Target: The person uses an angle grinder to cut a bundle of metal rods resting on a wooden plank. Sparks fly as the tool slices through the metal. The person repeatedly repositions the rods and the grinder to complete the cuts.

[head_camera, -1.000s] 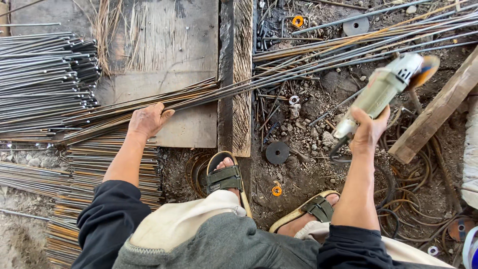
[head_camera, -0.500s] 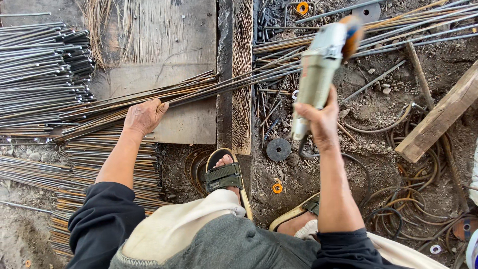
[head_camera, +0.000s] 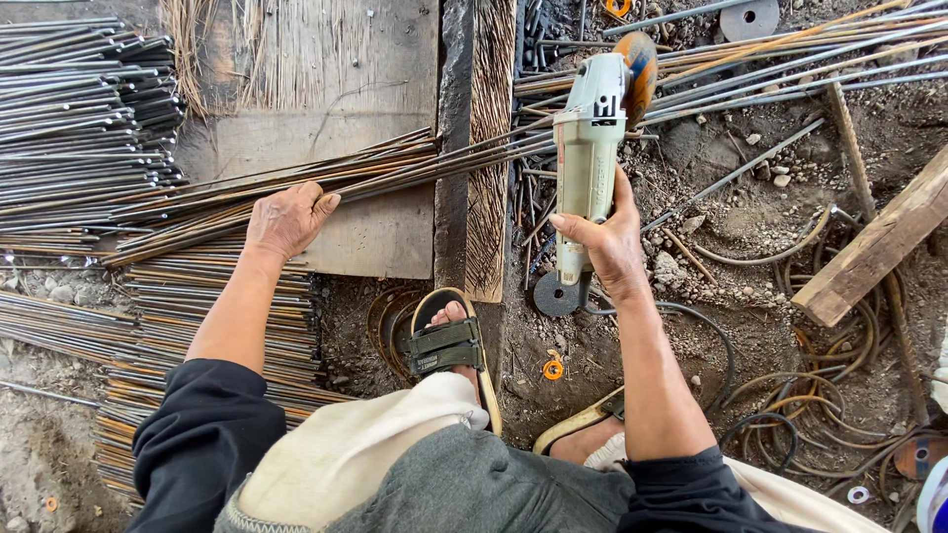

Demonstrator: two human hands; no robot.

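A long bundle of thin steel rods point(head_camera: 395, 173) is laid across the scene, its long axis running from the lower left to the upper right, over a wooden board point(head_camera: 326, 109) and a dark upright-running timber beam point(head_camera: 474, 148). A large stack of cut rods point(head_camera: 79, 109) is seen at the upper left, and further rods point(head_camera: 148, 326) are piled on the ground below it. A loose wooden plank point(head_camera: 879, 242) lies at the right on the dirt, well apart from the bundle.

The bundle is pressed down by the left hand point(head_camera: 286, 219), which is laid flat and open on the rods, fingers spread toward the right. An angle grinder point(head_camera: 590, 148) is gripped by the right hand point(head_camera: 607, 247), closed round the rear of its pale green body; the body is pointed away from the person, so its long axis is set nearly across that of the rods. The cutting disc point(head_camera: 640, 61) is held at the far end, just above or at the bundle where it passes right of the beam; whether contact is made cannot be told.

Thus the rods lie ahead of both hands, with the left hand on them and the right hand nearer the grinder's cutting point. A sandalled foot point(head_camera: 446, 341) is planted just beside the beam's near end. A spare dark disc point(head_camera: 558, 294) lies on the ground below the grinder, and a small orange ring point(head_camera: 553, 369) beneath that.
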